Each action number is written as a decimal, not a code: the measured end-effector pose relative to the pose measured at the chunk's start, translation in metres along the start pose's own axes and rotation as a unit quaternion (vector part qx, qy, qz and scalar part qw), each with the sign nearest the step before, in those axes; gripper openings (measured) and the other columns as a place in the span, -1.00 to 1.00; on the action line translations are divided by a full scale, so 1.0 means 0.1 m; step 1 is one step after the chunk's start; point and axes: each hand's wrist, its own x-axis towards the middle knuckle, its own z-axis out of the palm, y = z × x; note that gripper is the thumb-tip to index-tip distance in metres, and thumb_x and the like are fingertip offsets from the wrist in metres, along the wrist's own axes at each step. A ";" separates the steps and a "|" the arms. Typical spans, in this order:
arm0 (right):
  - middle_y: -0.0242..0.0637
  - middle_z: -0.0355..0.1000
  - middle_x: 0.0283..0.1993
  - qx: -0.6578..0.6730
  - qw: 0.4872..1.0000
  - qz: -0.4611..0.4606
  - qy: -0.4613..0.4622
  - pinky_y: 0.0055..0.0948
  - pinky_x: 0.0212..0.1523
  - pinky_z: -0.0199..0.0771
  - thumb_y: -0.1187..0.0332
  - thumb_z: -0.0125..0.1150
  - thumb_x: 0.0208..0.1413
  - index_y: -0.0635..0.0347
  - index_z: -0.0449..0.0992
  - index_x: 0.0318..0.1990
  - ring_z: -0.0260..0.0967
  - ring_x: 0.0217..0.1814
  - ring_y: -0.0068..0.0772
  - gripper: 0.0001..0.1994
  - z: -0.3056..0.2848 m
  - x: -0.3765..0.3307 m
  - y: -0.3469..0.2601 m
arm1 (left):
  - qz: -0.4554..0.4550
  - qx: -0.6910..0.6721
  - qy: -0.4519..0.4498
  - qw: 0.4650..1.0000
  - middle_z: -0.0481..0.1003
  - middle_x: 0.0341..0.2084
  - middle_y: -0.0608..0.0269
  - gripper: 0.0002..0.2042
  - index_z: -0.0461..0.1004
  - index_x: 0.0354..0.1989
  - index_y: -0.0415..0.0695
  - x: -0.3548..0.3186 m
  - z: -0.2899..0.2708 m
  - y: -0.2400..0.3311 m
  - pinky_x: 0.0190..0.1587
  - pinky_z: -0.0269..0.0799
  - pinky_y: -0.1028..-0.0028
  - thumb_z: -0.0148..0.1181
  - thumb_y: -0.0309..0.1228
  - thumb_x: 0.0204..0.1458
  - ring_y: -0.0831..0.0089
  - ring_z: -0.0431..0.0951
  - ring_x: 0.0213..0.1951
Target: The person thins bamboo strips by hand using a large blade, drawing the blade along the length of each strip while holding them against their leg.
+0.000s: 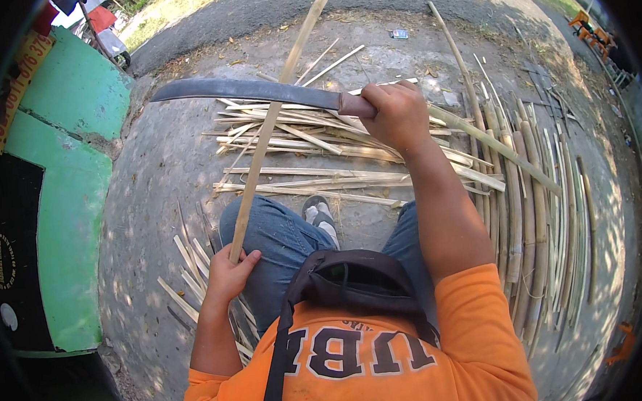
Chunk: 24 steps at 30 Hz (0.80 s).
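My right hand (398, 115) is closed round the brown handle of a machete (257, 90), raised in front of me with its long dark blade pointing left. The blade crosses a long bamboo strip (259, 156); whether it touches the strip I cannot tell. Beside my left thigh, my left hand (232, 272) grips the lower end of that strip, which slants up and away to the far edge of the view. Beyond my knees lies a pile of split bamboo strips (333, 145) on the ground.
At the right lie several long bamboo poles (528, 211) with thin strips alongside. More cut strips (188, 291) lie at my left. A green wall (76, 235) stands at the far left. A dark waist bag (354, 278) rests on my lap, and a road (268, 14) runs at the back.
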 end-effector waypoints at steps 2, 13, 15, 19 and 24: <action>-0.37 0.51 -0.54 -0.012 1.000 0.003 -0.013 -0.19 -0.29 0.44 0.31 0.43 -0.10 -0.05 0.49 -0.43 0.53 -0.46 -0.16 -0.83 -0.01 -0.03 0.03 | -0.001 0.004 -0.002 1.000 0.37 -0.63 0.47 -0.60 0.40 -0.50 -0.07 0.00 0.00 0.08 -0.48 0.25 0.47 0.54 -0.18 0.12 0.63 0.31 -0.53; -0.24 0.57 -0.49 0.020 0.995 0.075 -0.057 -0.06 -0.28 0.52 0.29 0.42 -0.07 -0.02 0.57 -0.37 0.56 -0.40 0.00 -0.87 -0.02 -0.08 0.06 | 0.002 0.012 -0.005 1.000 0.37 -0.62 0.47 -0.61 0.40 -0.49 -0.08 0.00 -0.01 0.09 -0.48 0.26 0.47 0.53 -0.19 0.14 0.63 0.31 -0.53; -0.18 0.56 -0.49 0.022 0.993 0.101 -0.065 0.02 -0.30 0.54 0.30 0.42 -0.04 0.00 0.60 -0.35 0.57 -0.37 0.06 -0.88 -0.05 -0.07 0.07 | 0.002 0.019 0.001 1.000 0.37 -0.62 0.48 -0.61 0.40 -0.49 -0.08 -0.02 -0.02 0.10 -0.48 0.26 0.47 0.53 -0.19 0.14 0.63 0.31 -0.53; -0.11 0.58 -0.44 0.017 0.978 0.175 -0.111 0.06 -0.27 0.57 0.27 0.37 0.00 -0.01 0.63 -0.31 0.59 -0.31 0.12 -0.89 -0.11 -0.04 0.11 | 0.003 0.026 0.007 1.000 0.37 -0.62 0.48 -0.61 0.40 -0.49 -0.08 -0.02 0.00 0.06 -0.48 0.26 0.48 0.54 -0.20 0.13 0.63 0.31 -0.53; -0.07 0.58 -0.42 0.009 0.973 0.193 -0.126 0.04 -0.27 0.58 0.27 0.36 0.00 0.01 0.64 -0.32 0.59 -0.30 0.13 -0.89 -0.28 0.03 0.04 | -0.006 0.004 0.001 1.000 0.37 -0.61 0.49 -0.61 0.40 -0.50 -0.07 -0.04 -0.02 0.09 -0.48 0.25 0.49 0.54 -0.19 0.13 0.64 0.30 -0.53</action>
